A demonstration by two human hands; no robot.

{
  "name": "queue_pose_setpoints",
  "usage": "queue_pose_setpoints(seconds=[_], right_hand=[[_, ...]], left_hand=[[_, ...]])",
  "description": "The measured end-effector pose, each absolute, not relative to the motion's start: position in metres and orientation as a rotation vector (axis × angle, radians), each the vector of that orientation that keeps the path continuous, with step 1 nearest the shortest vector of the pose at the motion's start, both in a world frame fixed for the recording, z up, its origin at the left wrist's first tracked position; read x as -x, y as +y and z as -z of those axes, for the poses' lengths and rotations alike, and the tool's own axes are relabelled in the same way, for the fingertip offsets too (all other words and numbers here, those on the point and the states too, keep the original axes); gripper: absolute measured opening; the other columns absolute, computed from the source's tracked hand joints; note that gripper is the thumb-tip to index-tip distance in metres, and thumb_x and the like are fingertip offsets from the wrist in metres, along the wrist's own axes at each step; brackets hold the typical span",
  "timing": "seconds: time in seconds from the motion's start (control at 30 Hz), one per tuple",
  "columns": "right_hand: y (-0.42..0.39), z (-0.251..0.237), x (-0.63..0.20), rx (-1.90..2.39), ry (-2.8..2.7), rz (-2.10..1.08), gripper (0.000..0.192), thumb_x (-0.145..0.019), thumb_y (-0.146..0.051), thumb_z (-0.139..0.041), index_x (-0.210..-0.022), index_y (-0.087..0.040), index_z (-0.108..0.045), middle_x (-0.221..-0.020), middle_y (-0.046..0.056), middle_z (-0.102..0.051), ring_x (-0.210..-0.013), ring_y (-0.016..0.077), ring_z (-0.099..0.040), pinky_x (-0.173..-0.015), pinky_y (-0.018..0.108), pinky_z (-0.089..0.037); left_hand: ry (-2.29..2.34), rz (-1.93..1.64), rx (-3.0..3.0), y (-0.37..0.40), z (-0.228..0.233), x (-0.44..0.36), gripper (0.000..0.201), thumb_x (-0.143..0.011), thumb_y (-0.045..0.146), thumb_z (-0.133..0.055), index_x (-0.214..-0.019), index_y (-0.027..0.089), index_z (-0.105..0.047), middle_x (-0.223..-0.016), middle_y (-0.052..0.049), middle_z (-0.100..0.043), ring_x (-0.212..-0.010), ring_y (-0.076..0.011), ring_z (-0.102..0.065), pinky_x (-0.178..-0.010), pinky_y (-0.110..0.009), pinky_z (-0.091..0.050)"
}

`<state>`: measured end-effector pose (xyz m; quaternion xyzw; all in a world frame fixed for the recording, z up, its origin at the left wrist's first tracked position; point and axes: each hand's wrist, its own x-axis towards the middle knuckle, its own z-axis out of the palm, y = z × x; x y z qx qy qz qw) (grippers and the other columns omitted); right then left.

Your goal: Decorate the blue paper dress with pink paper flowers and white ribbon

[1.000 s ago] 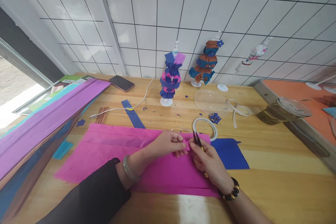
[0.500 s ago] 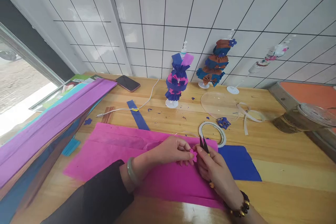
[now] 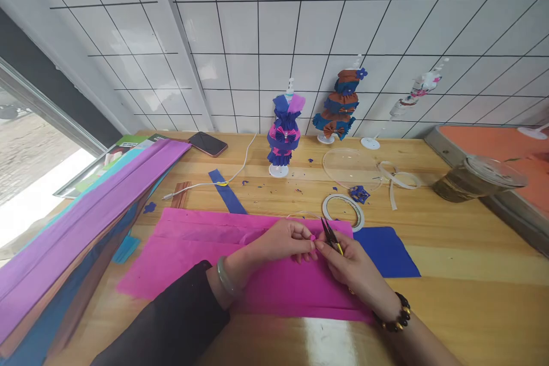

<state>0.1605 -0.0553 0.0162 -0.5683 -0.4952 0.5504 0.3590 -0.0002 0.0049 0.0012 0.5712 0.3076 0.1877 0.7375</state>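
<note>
My left hand (image 3: pixel 286 241) pinches a tiny pink paper piece (image 3: pixel 313 237) between thumb and fingers, over a big magenta crepe sheet (image 3: pixel 223 266) lying on the wooden table (image 3: pixel 450 274). Touching it from the right, my right hand (image 3: pixel 351 267) grips small black scissors (image 3: pixel 329 234) with yellow handles, blades pointing up and away, right beside the pink piece. A jade bangle circles my left wrist, a dark bead bracelet my right.
A tape ring (image 3: pixel 343 211) and a blue paper sheet (image 3: pixel 386 251) lie just beyond my hands. Paper-dressed figures (image 3: pixel 283 131) (image 3: pixel 338 106) stand at the tiled wall. Folded crepe rolls (image 3: pixel 72 223) fill the left; a phone (image 3: pixel 208 143), cable, clear lid (image 3: pixel 349 167) and a jar (image 3: pixel 476 178) lie farther back.
The pink piece looked like a small flower shape earlier; now only a small bit shows between my fingers. The scissors stay next to it. The head camera shifted slightly.
</note>
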Motion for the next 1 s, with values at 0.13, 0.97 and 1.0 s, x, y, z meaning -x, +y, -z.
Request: queue_pose_setpoints(seconds=[0.13, 0.97, 1.0], right_hand=[[-0.054, -0.012, -0.160, 1.397, -1.077, -1.634, 0.036, -0.073, -0.052, -0.059, -0.071, -0.019, -0.045, -0.042, -0.012, -0.027, -0.034, 0.0024, -0.019, -0.033, 0.017, -0.014], [-0.050, -0.019, -0.167, 1.433, -1.377, -1.397, 0.032, -0.078, -0.049, -0.053, -0.072, -0.017, -0.053, -0.059, -0.003, -0.050, -0.054, 0.0093, -0.045, -0.051, 0.022, -0.038], [-0.051, -0.020, -0.165, 1.414, -1.440, -1.359, 0.031, -0.079, -0.047, -0.053, -0.071, -0.017, -0.054, -0.066, 0.000, -0.055, -0.063, 0.0113, -0.049, -0.058, 0.023, -0.040]], left_hand=[[0.653, -0.377, -1.283, 0.006, -0.001, 0.002, 0.027, -0.071, 0.039, -0.060, -0.071, 0.012, -0.063, -0.061, -0.001, -0.060, -0.055, -0.0086, -0.054, -0.053, -0.021, -0.042], [0.700, -0.388, -1.204, 0.010, -0.002, 0.004, 0.029, -0.073, 0.040, -0.058, -0.070, 0.011, -0.063, -0.065, -0.004, -0.064, -0.052, -0.0077, -0.054, -0.052, -0.020, -0.043], [0.699, -0.395, -1.199, 0.010, -0.002, 0.004, 0.029, -0.072, 0.040, -0.059, -0.069, 0.012, -0.062, -0.066, -0.003, -0.064, -0.052, -0.0075, -0.054, -0.052, -0.020, -0.043]])
